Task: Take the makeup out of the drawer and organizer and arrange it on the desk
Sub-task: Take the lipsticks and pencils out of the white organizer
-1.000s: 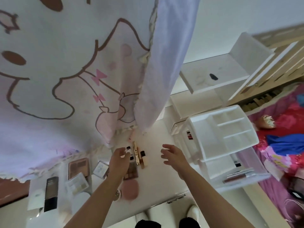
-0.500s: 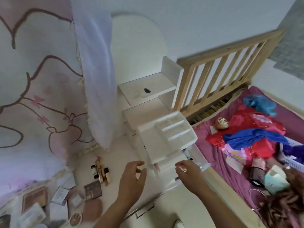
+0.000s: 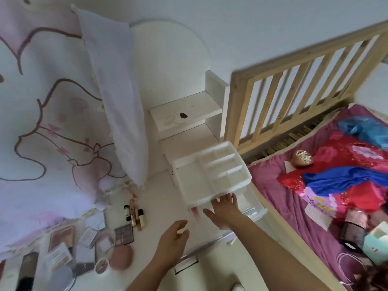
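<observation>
A white plastic organizer (image 3: 212, 173) stands on the white desk (image 3: 159, 198), its top tray compartments bare. Below it a clear drawer (image 3: 255, 208) is pulled out toward the bed. My right hand (image 3: 225, 211) reaches under the organizer's front edge into the drawer, fingers spread; what they touch is hidden. My left hand (image 3: 173, 240) hovers over the desk, fingers loosely curled, holding nothing. Several makeup pieces lie at the left: lipstick tubes (image 3: 134, 214), an eyeshadow palette (image 3: 123, 235), a pink puff (image 3: 121, 258), compacts (image 3: 62, 238).
A cartoon-print curtain (image 3: 52, 122) hangs over the desk's left side. White shelves (image 3: 184, 114) stand behind the organizer. To the right are a wooden bed rail (image 3: 294, 91) and a bed (image 3: 315, 206) with strewn clothes.
The view has swung right and up. My right hand went from above the desk to the pulled-out drawer. My left hand left the lipstick tubes and drifted right, empty.
</observation>
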Available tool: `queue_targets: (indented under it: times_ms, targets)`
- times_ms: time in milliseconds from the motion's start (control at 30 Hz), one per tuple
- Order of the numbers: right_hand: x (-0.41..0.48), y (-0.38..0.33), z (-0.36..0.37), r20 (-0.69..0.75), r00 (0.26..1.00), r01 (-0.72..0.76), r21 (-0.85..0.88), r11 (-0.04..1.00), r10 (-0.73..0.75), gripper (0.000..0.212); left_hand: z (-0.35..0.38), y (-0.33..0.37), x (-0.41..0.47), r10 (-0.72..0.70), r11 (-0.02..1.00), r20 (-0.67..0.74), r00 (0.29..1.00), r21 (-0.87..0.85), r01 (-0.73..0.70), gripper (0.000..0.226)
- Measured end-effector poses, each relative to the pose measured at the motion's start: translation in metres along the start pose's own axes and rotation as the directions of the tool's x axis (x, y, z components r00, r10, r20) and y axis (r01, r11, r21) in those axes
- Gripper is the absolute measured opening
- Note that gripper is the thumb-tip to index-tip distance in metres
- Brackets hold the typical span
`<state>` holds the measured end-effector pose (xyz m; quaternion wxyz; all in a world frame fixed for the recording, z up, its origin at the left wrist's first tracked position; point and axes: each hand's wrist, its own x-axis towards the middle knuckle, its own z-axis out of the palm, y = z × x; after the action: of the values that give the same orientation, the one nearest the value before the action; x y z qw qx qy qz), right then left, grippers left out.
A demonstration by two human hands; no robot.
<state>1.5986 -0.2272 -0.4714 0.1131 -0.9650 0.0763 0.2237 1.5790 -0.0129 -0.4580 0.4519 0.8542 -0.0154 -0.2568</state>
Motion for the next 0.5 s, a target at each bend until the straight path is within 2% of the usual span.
queue_targets:
  times_ms: [67,200,333,433,500]
  targets:
    - [-0.001,-0.001,0.0,0.036,0.998,0.051,-0.027,0.998,-0.05,0.066,-0.001,0.001,-0.001,-0.058,0.995,-0.013,0.998,-0.083,0.057,0.029]
    - [-0.011,0.001,0.001,0.067,0.968,0.246,-0.041,0.968,-0.243,0.055,0.001,0.013,-0.002,-0.119,0.969,-0.003,0.993,-0.22,0.115,0.022]
    - [-0.018,0.005,-0.002,0.079,0.949,0.304,0.036,0.952,-0.306,0.054,0.007,0.022,-0.001,-0.161,0.941,-0.026,0.987,-0.304,0.146,0.02]
    - [-0.025,0.011,-0.017,0.105,0.942,0.309,0.104,0.945,-0.32,0.042,0.011,0.026,0.002,-0.146,0.959,-0.064,0.987,-0.254,0.125,0.024]
    - [-0.031,0.023,-0.026,0.123,0.944,0.297,0.088,0.951,-0.306,0.034,0.014,0.026,0.004,-0.069,0.994,-0.118,0.991,-0.09,0.058,0.029]
